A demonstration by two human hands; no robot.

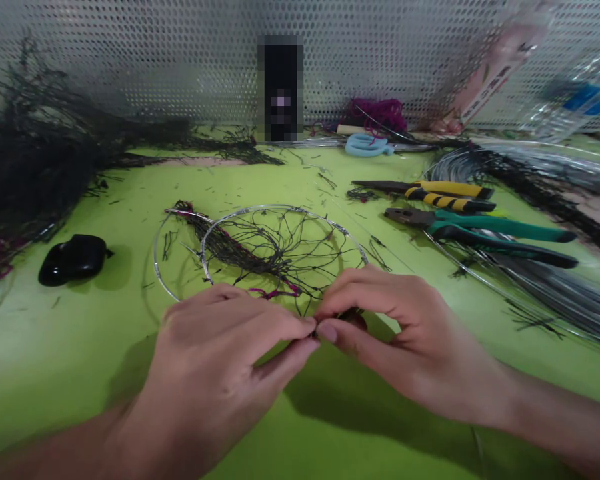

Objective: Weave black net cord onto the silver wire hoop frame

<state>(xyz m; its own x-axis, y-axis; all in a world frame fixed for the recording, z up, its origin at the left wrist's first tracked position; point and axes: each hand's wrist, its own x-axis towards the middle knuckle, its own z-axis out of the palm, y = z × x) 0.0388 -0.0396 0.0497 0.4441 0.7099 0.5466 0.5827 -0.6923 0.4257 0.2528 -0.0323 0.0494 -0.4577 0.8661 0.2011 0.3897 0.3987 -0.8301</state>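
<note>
At nine o'clock, a black case [75, 260] is lying on the green table [20, 360]. At three, green pliers [460, 223] are lying with their nose pointing toward nine, and yellow pliers [450, 189] are lying just beyond. At one, blue scissors [373, 145] are lying before purple yarn [386, 115]. A bottle [580, 100] is tilting at two. At twelve, a perforated panel [180, 60] is standing.

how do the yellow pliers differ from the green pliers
The yellow pliers have a long, thin nose; the green pliers have a shorter, blunter one. The yellow pair shows bold black stripes on one handle; the green pair shows none. Both lie on the table, noses pointing left.
</note>
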